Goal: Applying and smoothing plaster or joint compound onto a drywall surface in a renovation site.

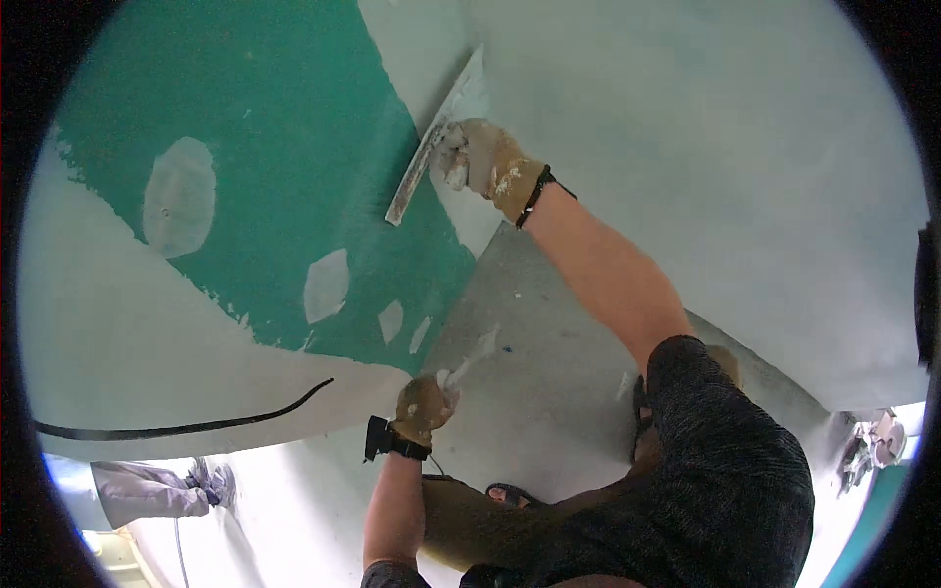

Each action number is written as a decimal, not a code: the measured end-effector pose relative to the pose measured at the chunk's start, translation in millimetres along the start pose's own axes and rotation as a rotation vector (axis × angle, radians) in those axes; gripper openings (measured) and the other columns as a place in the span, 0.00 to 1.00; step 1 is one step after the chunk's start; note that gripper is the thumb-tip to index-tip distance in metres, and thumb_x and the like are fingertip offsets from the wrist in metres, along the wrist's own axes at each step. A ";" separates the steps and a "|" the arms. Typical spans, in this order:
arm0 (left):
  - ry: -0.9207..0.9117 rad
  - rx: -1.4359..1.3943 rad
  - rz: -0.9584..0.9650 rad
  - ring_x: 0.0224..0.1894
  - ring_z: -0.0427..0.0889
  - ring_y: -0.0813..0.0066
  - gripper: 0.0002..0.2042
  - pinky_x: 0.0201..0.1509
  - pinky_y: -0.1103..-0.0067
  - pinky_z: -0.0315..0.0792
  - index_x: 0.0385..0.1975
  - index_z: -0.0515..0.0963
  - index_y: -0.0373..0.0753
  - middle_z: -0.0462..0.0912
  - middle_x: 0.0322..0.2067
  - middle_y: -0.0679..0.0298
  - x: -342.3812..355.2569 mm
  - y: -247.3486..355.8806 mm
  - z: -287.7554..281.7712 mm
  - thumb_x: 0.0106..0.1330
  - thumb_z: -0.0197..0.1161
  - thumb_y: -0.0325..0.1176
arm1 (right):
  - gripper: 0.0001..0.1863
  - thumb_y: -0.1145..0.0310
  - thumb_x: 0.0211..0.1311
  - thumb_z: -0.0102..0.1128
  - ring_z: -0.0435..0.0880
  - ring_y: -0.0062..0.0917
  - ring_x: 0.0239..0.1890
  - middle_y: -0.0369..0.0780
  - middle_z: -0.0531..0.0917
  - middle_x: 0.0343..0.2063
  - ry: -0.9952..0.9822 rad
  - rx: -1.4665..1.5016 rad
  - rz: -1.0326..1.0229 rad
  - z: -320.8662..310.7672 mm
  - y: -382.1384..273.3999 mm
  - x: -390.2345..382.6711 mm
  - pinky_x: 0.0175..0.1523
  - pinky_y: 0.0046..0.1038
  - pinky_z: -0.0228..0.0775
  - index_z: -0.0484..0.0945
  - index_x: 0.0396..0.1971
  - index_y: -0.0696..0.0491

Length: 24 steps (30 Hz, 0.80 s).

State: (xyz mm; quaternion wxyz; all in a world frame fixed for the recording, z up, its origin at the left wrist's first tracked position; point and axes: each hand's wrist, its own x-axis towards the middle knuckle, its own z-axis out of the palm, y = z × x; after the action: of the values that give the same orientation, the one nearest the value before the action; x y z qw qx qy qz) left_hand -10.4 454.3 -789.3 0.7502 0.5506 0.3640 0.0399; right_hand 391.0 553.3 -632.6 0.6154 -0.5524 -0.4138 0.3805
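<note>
My right hand (485,167), in a tan glove smeared with white compound, is closed around the handle of a wide finishing trowel (417,176). The long blade lies slanted against the wall near the inner corner, across the edge between the green board (294,78) and a pale coated strip. Lower down, my left hand (423,409), also gloved, is closed on a putty knife (477,355) whose whitish blade points up and right over the floor. Pale oval patches (179,196) of compound mark the green board.
A black cable (196,427) sticks out along the pale wall at left. Another person's legs and shoes (162,490) show at lower left. Grey floor (539,323) runs into the corner beneath my arms. A smooth pale wall (745,167) stands at right, with cluttered items (872,451) beyond it.
</note>
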 end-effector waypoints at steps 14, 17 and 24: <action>-0.044 -1.113 -0.279 0.41 0.80 0.56 0.25 0.45 0.59 0.78 0.61 0.71 0.44 0.77 0.55 0.56 47.3 -156.6 -97.9 0.69 0.56 0.51 | 0.08 0.83 0.57 0.57 0.84 0.24 0.27 0.42 0.84 0.26 0.170 -0.561 -0.265 36.3 -113.3 -35.5 0.29 0.27 0.75 0.83 0.35 0.60; 0.038 -0.008 -0.019 0.34 0.81 0.55 0.28 0.41 0.60 0.80 0.61 0.71 0.42 0.78 0.53 0.54 56.8 -153.6 -105.3 0.67 0.59 0.52 | 0.15 0.77 0.53 0.66 0.85 0.28 0.34 0.39 0.85 0.30 0.263 -0.934 -0.592 20.0 -159.9 -13.8 0.37 0.30 0.77 0.83 0.43 0.53; -0.063 -0.068 -0.024 0.32 0.83 0.69 0.21 0.29 0.71 0.77 0.52 0.74 0.42 0.84 0.36 0.56 51.2 -79.4 -19.5 0.70 0.56 0.52 | 0.15 0.69 0.74 0.51 0.84 0.34 0.45 0.49 0.85 0.46 0.433 -1.043 -0.270 26.6 -300.7 -55.6 0.52 0.34 0.76 0.77 0.54 0.59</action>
State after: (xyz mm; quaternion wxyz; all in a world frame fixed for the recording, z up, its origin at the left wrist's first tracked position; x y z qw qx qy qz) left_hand -11.5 462.4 -885.4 0.7800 0.5213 0.3452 0.0259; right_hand 349.1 481.5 -337.1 0.3754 -0.7902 -0.4782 -0.0772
